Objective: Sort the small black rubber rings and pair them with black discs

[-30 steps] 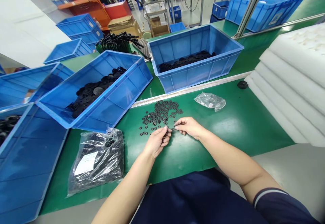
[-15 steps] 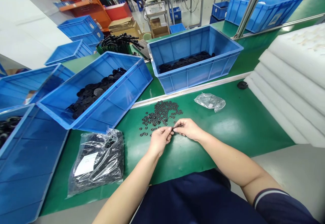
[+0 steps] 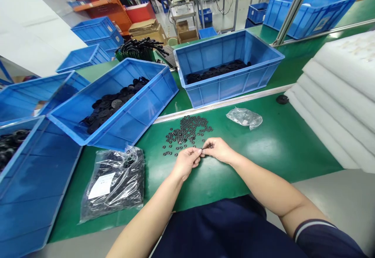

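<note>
From my remote seat I took the pile of small black rings [image 3: 187, 131], lying loose on the green desk [image 3: 281, 152], as my landmark. Just below the pile, the left hand [image 3: 186, 163] and the right hand [image 3: 218, 150] were curled into pinches, their fingertips [image 3: 197, 151] nearly meeting. A small black ring [image 3: 202, 149] showed at the tips, but it was too small for me to tell which hand had hold of it, or whether both did. Neither hand was spread open. A few stray rings [image 3: 168, 152] lay apart along the pile's lower left edge. I judged the rings light and fairly stiff, perhaps rubber, and easy to nudge aside, so the outer rim, pinched between two fingertips, seemed the best place to take one. Left of the pile sat a stuffed plastic bag [image 3: 114, 185] and a blue crate [image 3: 146, 113] of black discs. Behind the pile stood a second blue crate [image 3: 225, 88], while a crumpled clear bag [image 3: 244, 118] lay to its right, with a stack of white foam sheets [image 3: 336, 102] farther right.
</note>
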Demonstrator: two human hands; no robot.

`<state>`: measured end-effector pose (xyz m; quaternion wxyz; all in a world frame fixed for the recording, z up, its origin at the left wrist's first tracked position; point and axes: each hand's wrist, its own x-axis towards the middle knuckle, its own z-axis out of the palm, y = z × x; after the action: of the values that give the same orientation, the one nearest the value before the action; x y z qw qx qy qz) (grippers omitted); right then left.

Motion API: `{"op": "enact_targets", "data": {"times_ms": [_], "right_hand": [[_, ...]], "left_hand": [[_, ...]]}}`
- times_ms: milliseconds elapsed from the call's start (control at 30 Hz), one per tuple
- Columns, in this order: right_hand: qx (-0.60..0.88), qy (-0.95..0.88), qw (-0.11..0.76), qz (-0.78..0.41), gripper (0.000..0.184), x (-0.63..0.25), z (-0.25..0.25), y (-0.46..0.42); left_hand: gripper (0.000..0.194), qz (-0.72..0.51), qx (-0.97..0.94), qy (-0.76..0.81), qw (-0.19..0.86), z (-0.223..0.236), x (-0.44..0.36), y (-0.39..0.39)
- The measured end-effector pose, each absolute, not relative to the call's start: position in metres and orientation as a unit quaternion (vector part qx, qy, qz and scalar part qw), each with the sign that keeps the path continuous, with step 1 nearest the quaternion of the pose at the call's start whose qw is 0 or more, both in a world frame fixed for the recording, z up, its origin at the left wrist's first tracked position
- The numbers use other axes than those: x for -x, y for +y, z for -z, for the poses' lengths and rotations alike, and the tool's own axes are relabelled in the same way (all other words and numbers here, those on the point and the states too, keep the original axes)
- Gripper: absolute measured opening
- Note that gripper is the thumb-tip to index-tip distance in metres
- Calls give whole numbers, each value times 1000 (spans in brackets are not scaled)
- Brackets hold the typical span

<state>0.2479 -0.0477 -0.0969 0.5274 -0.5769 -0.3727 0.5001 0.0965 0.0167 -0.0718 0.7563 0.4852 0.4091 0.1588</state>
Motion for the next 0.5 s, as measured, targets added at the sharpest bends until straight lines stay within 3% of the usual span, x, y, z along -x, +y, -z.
{"op": "enact_targets", "data": {"times_ms": [300,500], "right_hand": [[515,-300,511,-620,19,-249,96,-48],[491,-160,585,-626,10,-263,91,-41]], "left_hand": [[36,-133,-526,405,736,76,-76,23],[38,-124,-662,477,564,72,-25,56]]}}
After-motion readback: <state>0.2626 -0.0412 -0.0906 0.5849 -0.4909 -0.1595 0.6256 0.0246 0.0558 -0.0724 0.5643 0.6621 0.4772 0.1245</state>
